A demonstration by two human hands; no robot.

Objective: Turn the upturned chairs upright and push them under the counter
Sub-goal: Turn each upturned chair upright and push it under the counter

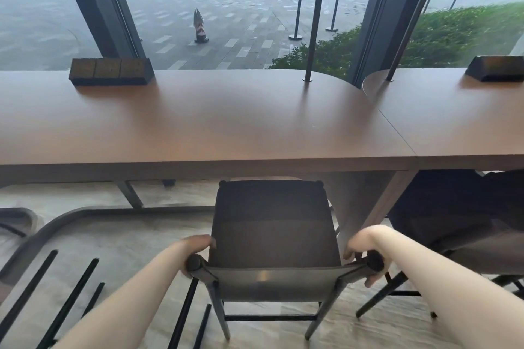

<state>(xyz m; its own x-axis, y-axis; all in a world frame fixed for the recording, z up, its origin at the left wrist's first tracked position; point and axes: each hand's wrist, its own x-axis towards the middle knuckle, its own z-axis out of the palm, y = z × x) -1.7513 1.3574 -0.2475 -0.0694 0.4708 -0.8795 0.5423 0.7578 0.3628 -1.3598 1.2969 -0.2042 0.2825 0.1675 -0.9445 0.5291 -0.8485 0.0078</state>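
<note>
A dark grey chair (272, 224) stands upright on its legs, its seat front just under the edge of the brown counter (198, 122). My left hand (197, 246) grips the left top corner of the backrest. My right hand (365, 255) grips the right top corner. A second dark chair (453, 221) stands to the right, partly under the neighbouring counter section (459, 122).
Black bars (68, 303) of another piece of furniture lie low at the left. A curved metal footrail (56, 221) and a counter leg (130, 193) sit under the counter. A socket block (110, 71), a second block (496, 68) and lamp poles (312, 37) rise from the countertop by the window.
</note>
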